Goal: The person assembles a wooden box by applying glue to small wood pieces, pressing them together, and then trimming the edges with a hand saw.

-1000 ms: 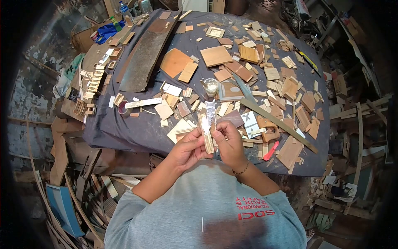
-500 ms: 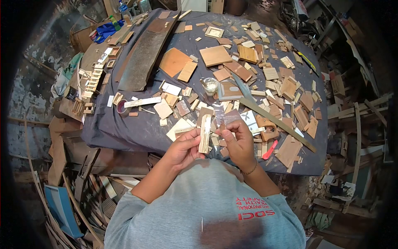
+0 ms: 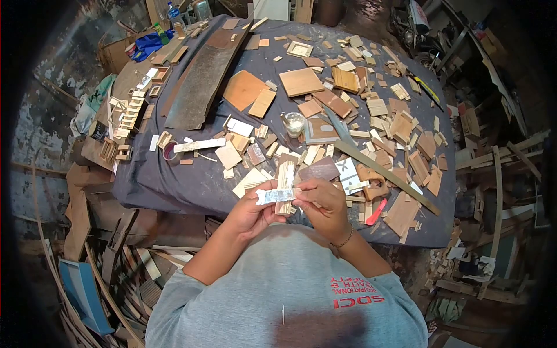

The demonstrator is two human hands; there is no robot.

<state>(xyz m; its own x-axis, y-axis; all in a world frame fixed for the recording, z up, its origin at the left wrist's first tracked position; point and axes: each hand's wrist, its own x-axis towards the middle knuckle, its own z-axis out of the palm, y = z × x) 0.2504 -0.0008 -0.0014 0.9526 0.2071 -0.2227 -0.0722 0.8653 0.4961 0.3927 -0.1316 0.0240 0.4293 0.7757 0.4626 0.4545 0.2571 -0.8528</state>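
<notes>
Pale, narrow wooden strip (image 3: 285, 187) stands nearly upright between my two hands, just above the near edge of the dark cloth-covered table (image 3: 174, 180). Across its lower part lies a crumpled silvery-white tube (image 3: 277, 196), set almost level, its left end poking out past my left thumb.

My left hand (image 3: 250, 210) comes up from below, fingers curled and closed on the strip's lower end, thumb pressed over the tube. My right hand (image 3: 326, 203) meets it from the other side, fingers bunched together and pinched on the tube's right end, touching the strip. A thin bracelet (image 3: 342, 239) circles that wrist.

Going left to right over the table: a small round reddish tape roll (image 3: 172, 151) lies near the left edge, a long grey weathered plank (image 3: 203, 75) leans diagonally behind it, and a small clear glass jar (image 3: 294, 123) stands beyond the strip, holding something pale that I cannot make out. Further right lie scattered brown wood offcuts (image 3: 400, 124), a long greenish slat (image 3: 386, 173) and a red-handled cutter (image 3: 376, 212) near the right front edge.
</notes>
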